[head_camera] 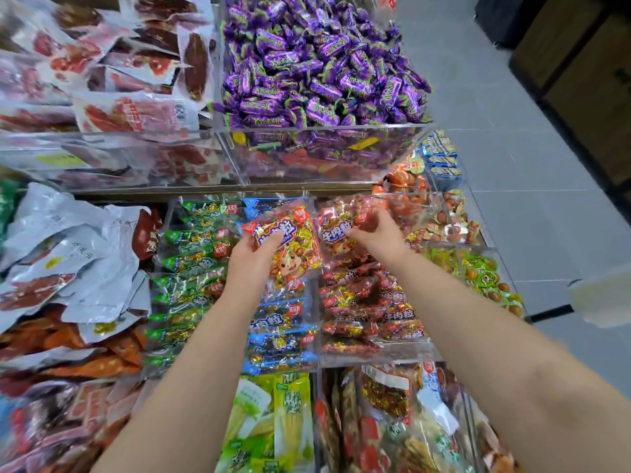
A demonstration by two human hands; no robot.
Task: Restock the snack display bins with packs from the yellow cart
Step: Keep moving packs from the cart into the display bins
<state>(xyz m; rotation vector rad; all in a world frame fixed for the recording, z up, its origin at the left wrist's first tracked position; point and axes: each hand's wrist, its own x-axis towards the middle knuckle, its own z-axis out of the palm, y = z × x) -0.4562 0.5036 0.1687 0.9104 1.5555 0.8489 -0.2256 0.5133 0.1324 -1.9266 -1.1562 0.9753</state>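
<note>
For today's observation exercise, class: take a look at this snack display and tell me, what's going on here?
A person is restocking clear bins of snacks. The left hand holds a red pack over the row of blue packs. The right hand grips a second red pack at the back of the bin of red packs. Purple candies fill the bin above. No cart is in view.

Head view, steeply down, close over snack bins (341, 129).
</note>
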